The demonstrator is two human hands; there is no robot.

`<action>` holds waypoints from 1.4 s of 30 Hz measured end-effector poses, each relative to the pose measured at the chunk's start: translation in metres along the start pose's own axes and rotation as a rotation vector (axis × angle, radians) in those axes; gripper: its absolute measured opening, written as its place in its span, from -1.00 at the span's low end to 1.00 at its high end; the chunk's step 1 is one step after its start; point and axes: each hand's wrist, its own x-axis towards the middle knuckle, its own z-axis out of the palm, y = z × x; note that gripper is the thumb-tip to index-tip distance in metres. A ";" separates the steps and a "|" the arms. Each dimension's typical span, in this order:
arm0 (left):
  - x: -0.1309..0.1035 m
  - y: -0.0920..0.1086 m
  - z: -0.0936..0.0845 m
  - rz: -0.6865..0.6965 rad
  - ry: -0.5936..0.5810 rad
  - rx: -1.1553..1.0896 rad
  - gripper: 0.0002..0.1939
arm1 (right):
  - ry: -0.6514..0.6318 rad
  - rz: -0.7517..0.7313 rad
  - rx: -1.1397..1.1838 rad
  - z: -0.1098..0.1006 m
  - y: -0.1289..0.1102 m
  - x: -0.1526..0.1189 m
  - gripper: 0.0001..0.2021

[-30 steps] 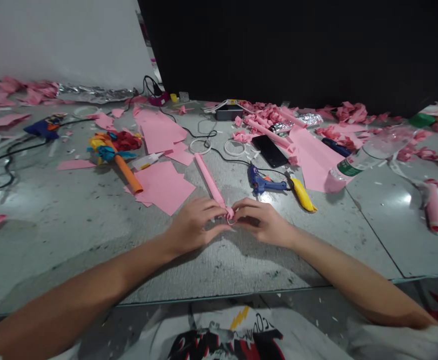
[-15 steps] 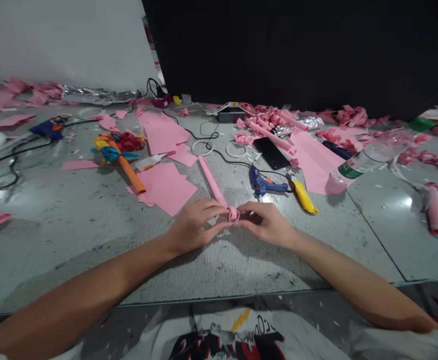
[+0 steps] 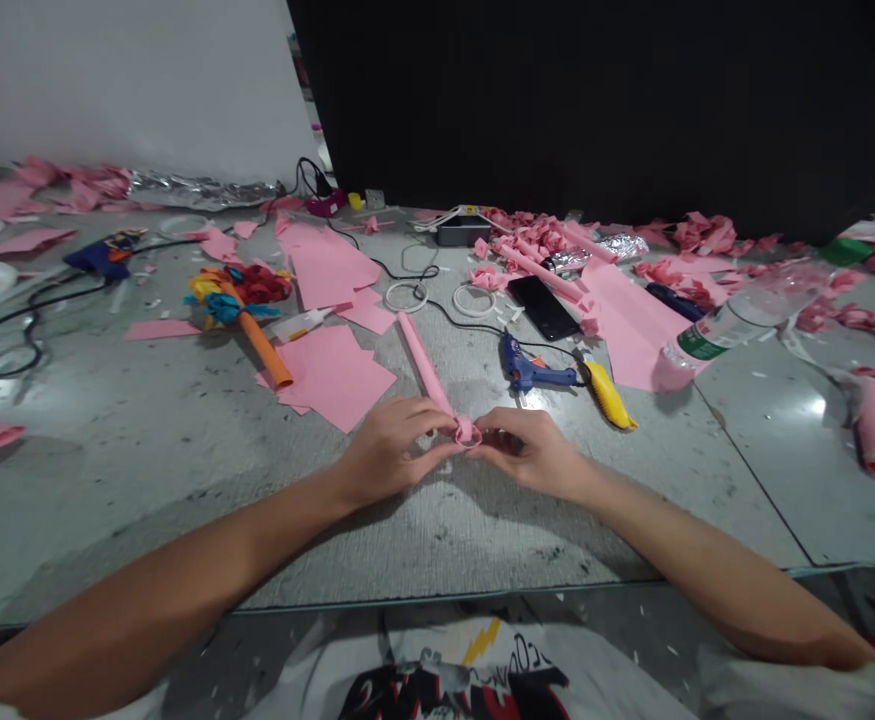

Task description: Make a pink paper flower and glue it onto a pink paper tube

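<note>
A pink paper tube [image 3: 423, 362] lies pointing away from me, its near end just behind my fingertips. At that end is a small pink paper loop [image 3: 467, 432] with a round opening. My left hand [image 3: 396, 450] pinches the loop's left side between thumb and fingers. Its right side is pinched by my right hand [image 3: 534, 450]. Whether the loop is joined to the tube, I cannot tell. Beyond my right hand lies a blue hot glue gun [image 3: 531, 368], with a yellow banana-shaped object [image 3: 608, 396] beside it.
Pink paper sheets [image 3: 336, 375] and an orange tube with coloured crumpled paper [image 3: 264, 350] lie left of centre. A black phone [image 3: 543, 308], a tilted plastic bottle [image 3: 737, 318] and a pink sheet [image 3: 632, 320] are on the right. A black cord [image 3: 452, 318] crosses the table [image 3: 317, 560].
The opening of the pink loop looks flatter and wider between my fingertips. Both hands stay in nearly the same place.
</note>
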 end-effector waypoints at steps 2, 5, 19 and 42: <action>0.000 0.000 0.000 -0.006 -0.003 -0.003 -0.83 | -0.024 0.005 -0.012 -0.001 0.000 0.001 -0.70; -0.001 -0.001 0.000 -0.014 -0.024 -0.002 -0.84 | -0.055 -0.007 -0.036 -0.001 0.000 0.002 -0.73; 0.000 -0.007 -0.002 -0.084 -0.017 0.076 -0.81 | 0.242 0.275 -0.030 -0.003 0.025 0.010 -0.60; -0.046 -0.077 -0.107 -0.429 -0.537 0.435 -0.18 | 0.253 0.162 0.009 -0.006 0.018 0.007 -0.73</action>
